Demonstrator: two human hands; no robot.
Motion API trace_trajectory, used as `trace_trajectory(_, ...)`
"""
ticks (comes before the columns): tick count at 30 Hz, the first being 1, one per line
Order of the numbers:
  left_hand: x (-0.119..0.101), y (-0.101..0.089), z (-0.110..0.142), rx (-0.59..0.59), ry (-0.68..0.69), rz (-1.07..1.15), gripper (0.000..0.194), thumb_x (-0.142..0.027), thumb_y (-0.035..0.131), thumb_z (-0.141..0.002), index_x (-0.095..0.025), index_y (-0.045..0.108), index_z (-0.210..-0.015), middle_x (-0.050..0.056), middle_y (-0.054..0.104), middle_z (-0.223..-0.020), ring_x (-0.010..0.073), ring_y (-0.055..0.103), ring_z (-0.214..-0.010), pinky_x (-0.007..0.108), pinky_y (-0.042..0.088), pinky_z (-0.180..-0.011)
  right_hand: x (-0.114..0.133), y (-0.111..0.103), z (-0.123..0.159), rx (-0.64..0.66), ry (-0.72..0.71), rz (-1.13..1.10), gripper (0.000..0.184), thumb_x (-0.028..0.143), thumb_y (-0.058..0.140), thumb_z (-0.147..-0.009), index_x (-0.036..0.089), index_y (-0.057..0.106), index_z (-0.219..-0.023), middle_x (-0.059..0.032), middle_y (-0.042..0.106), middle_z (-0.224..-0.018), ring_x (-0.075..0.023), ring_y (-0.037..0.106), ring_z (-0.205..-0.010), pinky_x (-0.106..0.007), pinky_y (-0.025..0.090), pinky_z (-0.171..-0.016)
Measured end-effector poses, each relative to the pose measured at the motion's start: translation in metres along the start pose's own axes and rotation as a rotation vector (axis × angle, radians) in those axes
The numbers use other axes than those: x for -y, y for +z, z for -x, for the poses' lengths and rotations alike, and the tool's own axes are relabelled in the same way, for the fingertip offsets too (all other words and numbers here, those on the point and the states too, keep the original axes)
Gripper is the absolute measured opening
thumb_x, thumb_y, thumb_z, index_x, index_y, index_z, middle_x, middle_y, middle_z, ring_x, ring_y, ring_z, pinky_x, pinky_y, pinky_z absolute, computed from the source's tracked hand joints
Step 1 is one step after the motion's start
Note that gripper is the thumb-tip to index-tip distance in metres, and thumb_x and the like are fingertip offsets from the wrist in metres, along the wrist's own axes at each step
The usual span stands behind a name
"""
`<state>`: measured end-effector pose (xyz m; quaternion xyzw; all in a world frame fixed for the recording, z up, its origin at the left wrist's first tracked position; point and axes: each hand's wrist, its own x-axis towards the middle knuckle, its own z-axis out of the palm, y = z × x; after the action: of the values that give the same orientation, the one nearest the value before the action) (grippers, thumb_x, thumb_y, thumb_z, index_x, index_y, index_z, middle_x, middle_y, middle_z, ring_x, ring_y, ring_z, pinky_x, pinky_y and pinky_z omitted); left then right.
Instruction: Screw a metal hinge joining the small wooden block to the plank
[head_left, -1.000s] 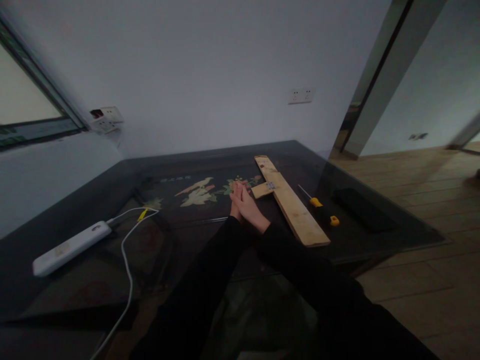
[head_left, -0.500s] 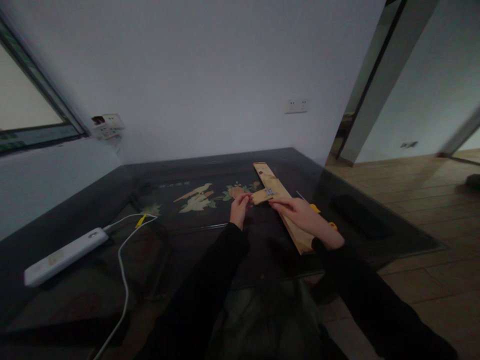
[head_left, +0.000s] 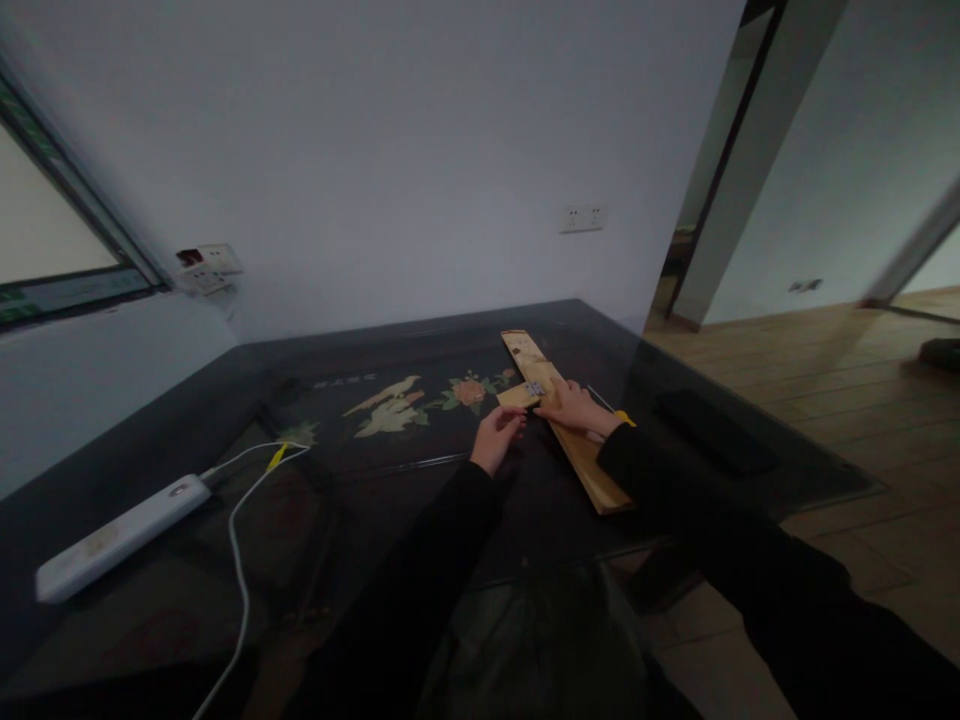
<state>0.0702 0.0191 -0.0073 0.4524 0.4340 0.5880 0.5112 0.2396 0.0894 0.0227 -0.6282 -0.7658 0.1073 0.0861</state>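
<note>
Hands noted first, side by side and a little apart over the dark table, black sleeves down to both wrists. Left hand: fingers curled in, tips at the near edge of the small wooden piece; cannot tell whether they pinch it or only touch. Right hand: palm down across the long board, fingertips close to the metal hinge; cannot tell from where I stand how firmly it presses or grips.

Layout, left to right as the worker faces it. Window at far left; wall sockets near its lower corner. White power strip lies slantwise on the table's left part. White cable leaves its right end, bends back past a yellow tag and runs down toward the near side. Bird picture on the tabletop, then a pink flower with green leaves.

Small wooden piece next, jutting leftward from the long board, hinge at the joint. Board itself lies flat, slanting from the far side to the near edge, partly under the right hand. Double socket on the wall beyond. Screwdriver just right of the board, handle mostly hidden by the right arm. Black oblong object lies farther right.
</note>
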Motion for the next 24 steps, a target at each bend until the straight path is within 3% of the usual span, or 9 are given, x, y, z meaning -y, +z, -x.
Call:
trace_trajectory(4,-0.002,-0.002,0.000,-0.012,0.037,-0.029,0.020,-0.020,0.079,-0.065,-0.013,0.069,-0.082,0.006,0.070,-0.072,0.0137,0.065,-0.065,0.025,0.051,-0.063,0.005,0.004,-0.009,0.011,0.047,0.060,0.091,0.055,0.059,-0.079,0.019,0.020,-0.153,-0.0220,0.031,-0.151,-0.0421,0.039,-0.132,-0.047,0.037,-0.100)
trace_trajectory(8,-0.006,-0.006,-0.001,-0.056,0.024,-0.044,0.021,-0.024,0.080,-0.064,-0.012,0.068,-0.075,0.007,0.070,-0.066,0.0136,0.064,-0.057,0.025,0.048,-0.057,0.006,0.005,-0.014,0.012,0.045,0.060,0.088,0.050,0.059,-0.078,0.023,0.022,-0.153,-0.0194,0.035,-0.149,-0.0418,0.042,-0.129,-0.046,0.039,-0.097)
trace_trajectory(12,-0.010,-0.015,-0.002,-0.100,0.026,-0.157,0.023,-0.034,0.074,-0.070,-0.013,0.065,-0.069,0.003,0.065,-0.056,0.0086,0.051,-0.042,0.021,0.036,-0.045,0.006,0.004,-0.016,-0.013,-0.002,0.083,0.083,0.048,0.057,-0.078,0.028,0.024,-0.152,-0.0195,0.038,-0.146,-0.0403,0.044,-0.125,-0.046,0.040,-0.095)
trace_trajectory(17,-0.012,-0.040,-0.003,-0.173,0.074,-0.408,0.043,-0.050,0.051,-0.086,-0.018,0.056,-0.058,-0.005,0.041,-0.038,0.0085,0.036,-0.035,0.022,0.027,-0.044,0.013,-0.002,-0.015,-0.004,-0.020,0.091,0.084,0.046,0.060,-0.077,0.027,0.026,-0.152,-0.0204,0.040,-0.141,-0.0407,0.048,-0.121,-0.046,0.042,-0.092)
trace_trajectory(20,-0.016,-0.059,-0.002,-0.218,0.126,-0.535,0.052,-0.051,0.040,-0.091,-0.020,0.045,-0.050,-0.003,0.042,-0.040,0.0107,0.041,-0.041,0.023,0.031,-0.050,0.021,-0.007,-0.013,0.000,-0.011,0.092,0.080,0.048,0.056,-0.079,0.026,0.028,-0.151,-0.0204,0.041,-0.139,-0.0430,0.047,-0.121,-0.048,0.043,-0.090)
trace_trajectory(24,-0.022,-0.083,0.000,-0.224,0.189,-0.701,0.052,-0.046,0.038,-0.092,-0.020,0.045,-0.047,-0.001,0.045,-0.047,0.0134,0.045,-0.051,0.025,0.032,-0.058,0.036,-0.013,-0.008,0.018,-0.021,0.066,0.074,0.048,0.053,-0.081,0.026,0.033,-0.148,-0.0197,0.042,-0.137,-0.0430,0.048,-0.120,-0.048,0.044,-0.090)
